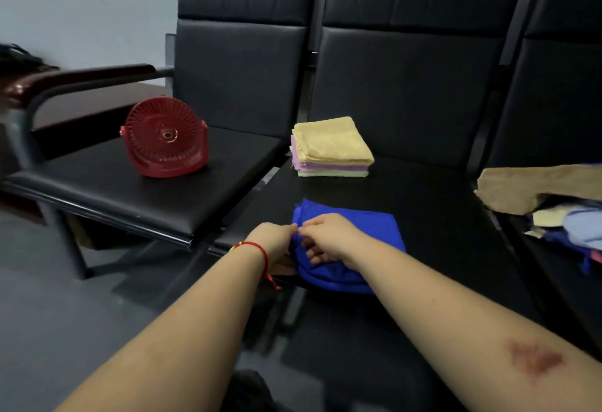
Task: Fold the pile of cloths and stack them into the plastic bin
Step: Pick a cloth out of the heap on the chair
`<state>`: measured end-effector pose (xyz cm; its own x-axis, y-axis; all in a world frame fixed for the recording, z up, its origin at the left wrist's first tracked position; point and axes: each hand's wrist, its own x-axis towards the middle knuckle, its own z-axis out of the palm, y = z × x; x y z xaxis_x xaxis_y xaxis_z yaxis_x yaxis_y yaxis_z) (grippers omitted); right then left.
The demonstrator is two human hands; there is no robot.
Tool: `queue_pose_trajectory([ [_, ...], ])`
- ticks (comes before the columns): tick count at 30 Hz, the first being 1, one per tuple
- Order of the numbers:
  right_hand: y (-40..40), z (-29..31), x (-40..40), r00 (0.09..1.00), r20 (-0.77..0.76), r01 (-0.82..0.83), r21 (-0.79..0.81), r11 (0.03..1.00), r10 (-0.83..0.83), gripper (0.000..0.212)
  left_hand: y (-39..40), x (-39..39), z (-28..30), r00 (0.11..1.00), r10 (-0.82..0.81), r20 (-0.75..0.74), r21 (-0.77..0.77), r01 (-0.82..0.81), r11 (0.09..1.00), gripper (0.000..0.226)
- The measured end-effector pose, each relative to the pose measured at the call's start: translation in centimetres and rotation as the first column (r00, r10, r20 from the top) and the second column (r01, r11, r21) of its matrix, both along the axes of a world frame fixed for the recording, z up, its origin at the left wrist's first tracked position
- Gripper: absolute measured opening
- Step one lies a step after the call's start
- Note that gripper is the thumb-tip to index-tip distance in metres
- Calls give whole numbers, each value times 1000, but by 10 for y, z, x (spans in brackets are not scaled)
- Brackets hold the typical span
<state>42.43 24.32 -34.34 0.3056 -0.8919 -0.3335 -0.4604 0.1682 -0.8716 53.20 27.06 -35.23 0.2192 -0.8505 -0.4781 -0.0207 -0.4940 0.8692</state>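
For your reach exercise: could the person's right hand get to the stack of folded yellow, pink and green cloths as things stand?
Probably yes: the seat between the right hand and the stack of folded cloths looks bare, though that hand now grips the blue cloth.

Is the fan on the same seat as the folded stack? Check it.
No: the fan stands on the left seat, while the folded stack lies on the middle seat.

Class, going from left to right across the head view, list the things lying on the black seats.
Red fan → stack of folded cloths → blue cloth, gripped by both hands → pile of unfolded cloths at the right edge.
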Motion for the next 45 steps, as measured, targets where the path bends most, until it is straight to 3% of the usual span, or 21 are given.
queue_pose_trajectory([
  [2, -7, 5, -14, 997, -70, 28, -81, 996, -34, 15, 1, -2, 2, 1000, 9, 11, -5, -9, 1000, 30],
  [3, -12, 6, -25, 980, -190, 32, -171, 985, -64, 19, 0, -3, 2, 999, 5, 41, -9, -4, 1000, 29],
  [4, -16, 7, -37, 931, -347, 14, -277, 961, -114, 22, 0, -3, 2, 996, -3, 85, -9, 3, 1000, 28],
  [6, -20, 7, -62, 746, -620, -18, -384, 923, -244, 36, -2, -3, 1, 987, -31, 155, 5, 30, 1000, 27],
  [9, -16, 9, -90, 555, -789, 77, -266, 961, -263, 61, -2, -5, 3, 973, -72, 218, -11, 76, 997, 9],
  [11, -11, 10, -100, 530, -829, 99, -147, 984, -177, 64, -2, -6, 4, 969, -78, 235, -35, 89, 995, 17],
  [13, -8, 11, -106, 611, -776, 132, -94, 987, -156, 49, -2, -7, 3, 972, -55, 228, -49, 68, 996, 39],
  [15, -5, 12, -110, 781, -578, 238, -71, 969, -234, 29, -2, -7, 4, 982, -11, 187, -66, 23, 998, 57],
  [17, -2, 16, -112, 875, -378, 311, -38, 950, -302, 19, -2, -7, 5, 994, 42, 102, -63, -36, 997, 64],
  [20, -3, 14, -115, 879, -332, 296, -183, 937, -343, 12, -1, -10, 7, 996, 89, -24, -23, -89, 996, 61],
  [22, -5, 12, -118, 871, -309, 299, -283, 911, -382, 19, 1, -12, 7, 996, 49, -70, 6, -49, 999, 58],
  [26, -9, 6, -121, 909, -266, 235, -308, 922, -321, 40, 2, -19, 13, 980, -43, -194, -5, 43, 999, 28],
  [28, -10, 4, -122, 921, -240, 229, -308, 924, -308, 46, 4, -23, 15, 971, -106, -212, -34, 101, 994, 35],
  [32, -12, 2, -126, 957, -158, 188, -300, 935, -243, 48, 1, -26, 14, 980, -190, 52, -91, 194, 977, 55],
  [37, -37, 10, -127, 966, -199, 81, -362, 929, -162, 61, -27, -18, 17, 930, -200, 308, -180, 263, 948, 73],
  [45, -139, 40, -105, 979, -123, 74, -524, 848, -162, 60, -129, 9, 50, 857, -137, 496, -269, 302, 914, 77],
])
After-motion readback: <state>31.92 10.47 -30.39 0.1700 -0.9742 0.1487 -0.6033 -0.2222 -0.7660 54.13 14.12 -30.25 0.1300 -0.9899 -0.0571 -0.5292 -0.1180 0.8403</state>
